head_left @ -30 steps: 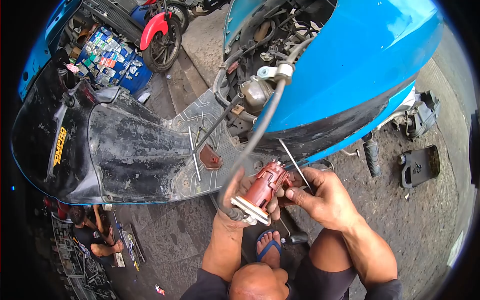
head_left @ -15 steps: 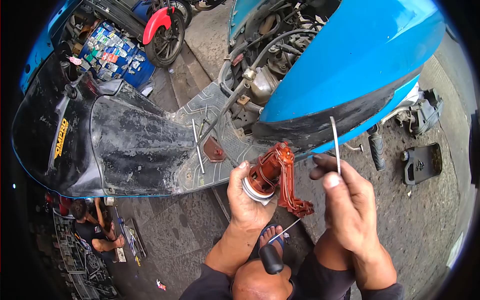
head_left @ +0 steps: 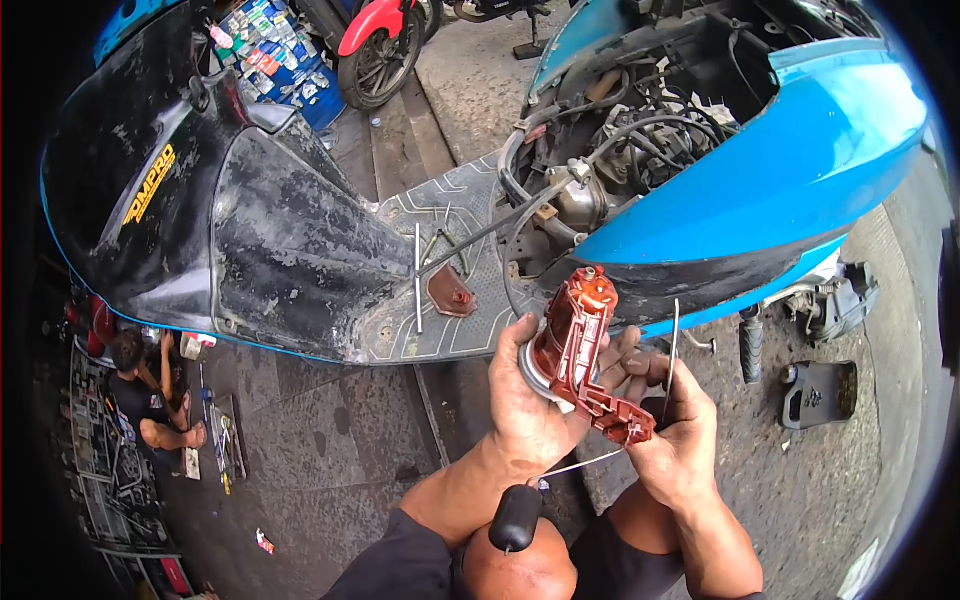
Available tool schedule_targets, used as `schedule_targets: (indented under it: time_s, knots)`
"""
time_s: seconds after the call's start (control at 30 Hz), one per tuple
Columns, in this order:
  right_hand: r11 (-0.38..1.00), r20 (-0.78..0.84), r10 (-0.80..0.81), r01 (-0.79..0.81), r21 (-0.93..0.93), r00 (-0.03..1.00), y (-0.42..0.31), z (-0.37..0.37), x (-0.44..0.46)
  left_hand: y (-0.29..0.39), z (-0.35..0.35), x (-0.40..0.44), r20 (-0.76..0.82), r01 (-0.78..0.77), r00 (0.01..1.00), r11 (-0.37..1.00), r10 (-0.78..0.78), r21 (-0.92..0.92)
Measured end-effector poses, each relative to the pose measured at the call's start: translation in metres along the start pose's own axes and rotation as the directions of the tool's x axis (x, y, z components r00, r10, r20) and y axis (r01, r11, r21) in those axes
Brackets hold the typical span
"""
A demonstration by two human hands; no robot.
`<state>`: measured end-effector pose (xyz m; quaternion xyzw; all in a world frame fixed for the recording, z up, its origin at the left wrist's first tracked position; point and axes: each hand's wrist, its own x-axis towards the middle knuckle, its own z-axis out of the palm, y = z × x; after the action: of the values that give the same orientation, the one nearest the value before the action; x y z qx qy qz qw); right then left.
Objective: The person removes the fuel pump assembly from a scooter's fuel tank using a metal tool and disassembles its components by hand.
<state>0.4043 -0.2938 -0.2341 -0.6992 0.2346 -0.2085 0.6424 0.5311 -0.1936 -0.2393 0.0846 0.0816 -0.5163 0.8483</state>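
Observation:
My left hand (head_left: 530, 425) is closed around a red-brown plastic fuel pump unit (head_left: 582, 335), held upright in front of me. A black float (head_left: 517, 515) hangs below it on a thin wire arm (head_left: 582, 466). My right hand (head_left: 680, 440) is beside the pump, fingers curled behind its lower bracket. A thin pale strip (head_left: 676, 320) sticks up from the right fingers; its lower end is hidden. Whether those fingers also press on the pump I cannot tell. Beyond my hands, a brown plate (head_left: 452, 293) and a metal rod (head_left: 418, 280) lie on the scooter's footboard (head_left: 395, 340).
The blue scooter body (head_left: 770, 190) stands ahead, its engine bay exposed. A red-fendered motorcycle (head_left: 380, 60) is behind it. At right on the ground lie a black tray (head_left: 820, 395) and a footrest (head_left: 750, 345). Another person (head_left: 150, 390) sits at lower left near tools.
My right hand has come left and down to the pump, bringing the strip with it. The pump has moved slightly right and turned in my left hand. The view has shifted.

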Motion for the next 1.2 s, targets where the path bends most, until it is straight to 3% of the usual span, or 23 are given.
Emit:
schedule_targets:
  time_s: [0.03,0.13,0.2,0.23,0.3,0.37,0.47,0.6,0.67,0.7,0.77,0.8,0.87,0.9,0.93,1.0,1.03,1.2]
  knots:
    - [0.999,-0.025,-0.040,0.039,-0.037,0.999,-0.003,0.006,0.003,0.000,-0.004,0.002,0.082,-0.001,0.997,1.000,-0.001,0.018]
    - [0.934,0.032,-0.202,0.202,-0.294,0.979,-0.006,0.010,0.010,-0.006,-0.005,0.005,0.095,-0.085,0.993,0.991,0.075,0.105]
    - [0.872,-0.006,-0.332,0.304,-0.383,0.943,-0.012,0.019,0.013,-0.006,-0.017,0.008,0.233,-0.073,0.970,0.997,0.064,0.029]
    - [0.929,0.001,-0.148,0.140,-0.342,0.989,-0.028,0.022,0.010,-0.005,-0.026,0.012,0.262,-0.073,0.963,0.996,0.055,0.057]
    - [0.878,0.010,-0.300,0.279,-0.389,0.954,-0.022,0.026,0.012,-0.002,-0.020,0.011,0.250,-0.013,0.968,0.998,-0.003,0.063]
    - [0.845,0.005,-0.345,0.313,-0.433,0.938,-0.025,0.030,0.012,-0.003,-0.017,0.015,0.407,-0.006,0.913,1.000,-0.004,0.025]
    - [0.907,-0.022,-0.213,0.189,-0.377,0.977,-0.029,0.035,0.010,-0.002,-0.011,0.011,0.333,-0.012,0.943,0.999,-0.006,0.050]
    - [0.848,0.010,-0.330,0.302,-0.436,0.944,-0.007,0.034,0.020,0.006,-0.012,0.010,0.184,0.019,0.982,0.987,-0.048,0.158]
    - [0.858,0.037,-0.381,0.368,-0.357,0.924,0.000,0.033,0.022,0.013,-0.015,0.008,0.149,0.029,0.987,0.982,-0.057,0.187]
    - [0.922,0.009,-0.275,0.266,-0.283,0.962,-0.015,0.035,0.021,0.020,-0.018,0.005,0.157,-0.280,0.957,0.634,0.245,0.720]
    - [0.936,-0.029,-0.245,0.229,-0.266,0.969,-0.018,0.033,0.022,0.012,-0.020,0.013,0.259,-0.592,0.717,0.369,0.647,0.717]
    - [0.950,-0.062,-0.213,0.192,-0.246,0.975,-0.019,0.033,0.022,0.008,-0.012,0.011,0.455,-0.770,0.529,0.180,0.716,0.613]
    - [0.929,-0.075,-0.258,0.226,-0.291,0.963,-0.022,0.030,0.024,0.027,-0.020,-0.001,0.734,-0.787,0.433,-0.178,0.523,0.591]
    - [0.927,-0.057,-0.240,0.212,-0.308,0.969,-0.021,0.028,0.024,0.034,-0.009,-0.010,0.808,-0.713,0.453,-0.391,0.377,0.582]
    - [0.926,-0.033,-0.218,0.196,-0.324,0.975,-0.021,0.026,0.024,0.040,-0.009,-0.011,0.805,-0.709,0.466,-0.389,0.367,0.588]
    - [0.938,-0.060,-0.191,0.165,-0.304,0.980,-0.021,0.022,0.025,0.050,-0.004,-0.007,0.790,-0.639,0.579,-0.490,0.203,0.593]
    - [0.949,-0.055,-0.181,0.160,-0.271,0.982,-0.019,0.021,0.025,0.054,-0.004,-0.002,0.839,-0.669,0.528,-0.542,0.136,0.509]
    - [0.941,-0.041,-0.209,0.189,-0.282,0.977,-0.022,0.017,0.019,0.057,-0.017,0.002,0.871,-0.667,0.478,-0.597,0.115,0.445]
